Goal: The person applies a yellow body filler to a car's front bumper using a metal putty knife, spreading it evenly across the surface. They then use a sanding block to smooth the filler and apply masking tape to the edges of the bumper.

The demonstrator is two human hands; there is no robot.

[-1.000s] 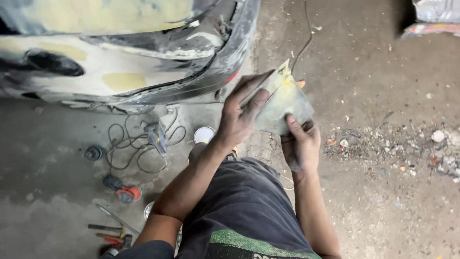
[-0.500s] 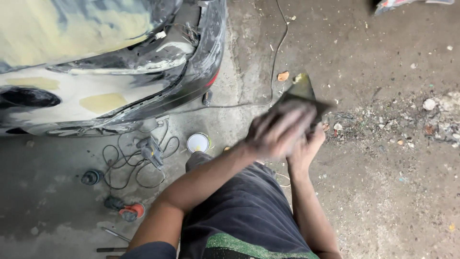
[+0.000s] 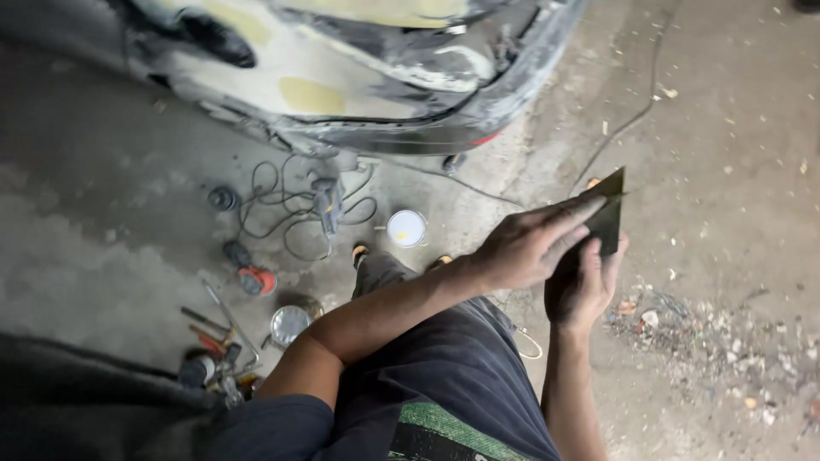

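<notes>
A dark, thin sheet [image 3: 608,213], like sandpaper, is held between both hands above the concrete floor. My left hand [image 3: 525,248] lies flat over its near side with the fingers stretched along its edge. My right hand [image 3: 585,286] grips it from below, thumb up against its lower edge. The sheet's far corner points up and to the right. My dark trousers and a shoe tip [image 3: 360,253] show below the arms.
A sanded car body [image 3: 359,77] with yellow filler patches fills the top left. On the floor beneath lie a corded power tool [image 3: 327,203], a small white tin [image 3: 406,228], an open can [image 3: 290,324], hand tools [image 3: 213,337] and debris [image 3: 683,333] at right.
The view has swung, so the car now sits higher and the floor tools show. The pale sheet has been turned or folded and now shows its dark side, with my left hand flat on it.
</notes>
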